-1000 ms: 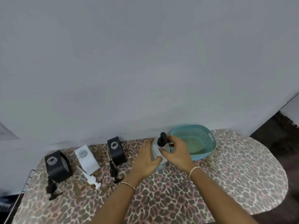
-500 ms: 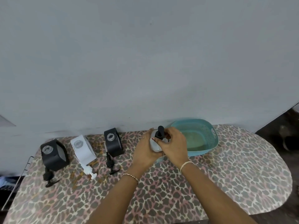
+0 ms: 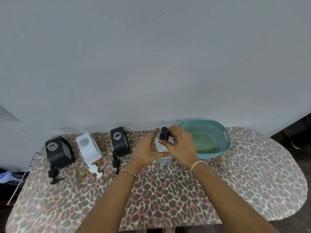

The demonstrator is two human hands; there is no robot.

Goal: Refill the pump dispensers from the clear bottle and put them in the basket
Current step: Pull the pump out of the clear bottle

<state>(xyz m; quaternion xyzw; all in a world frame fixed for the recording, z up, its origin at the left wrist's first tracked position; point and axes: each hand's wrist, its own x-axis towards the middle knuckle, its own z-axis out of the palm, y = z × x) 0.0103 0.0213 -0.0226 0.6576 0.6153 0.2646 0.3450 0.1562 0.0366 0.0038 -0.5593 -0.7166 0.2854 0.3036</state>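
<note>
Left hand (image 3: 146, 148) gripping white dispenser (image 3: 160, 146), right hand (image 3: 180, 145) pinching its black pump (image 3: 164, 133), forearms converging

A rounded table covered in leopard-print cloth (image 3: 168, 190) spreads beneath and all around the grip, backed by a plain pale grey wall (image 3: 151, 64) that rises behind and above it. Down to the left of the grip, orange-brown smears (image 3: 80, 173) mark the cloth, and well beyond them a thin metal wire rail (image 3: 18, 186) runs along the table's far left edge, just past which lies what may be a blue-and-white bundle of fabric (image 3: 6, 178). Far to the right of the grip, a strip of dark floor (image 3: 292, 132) shows past the wall's corner.
</note>
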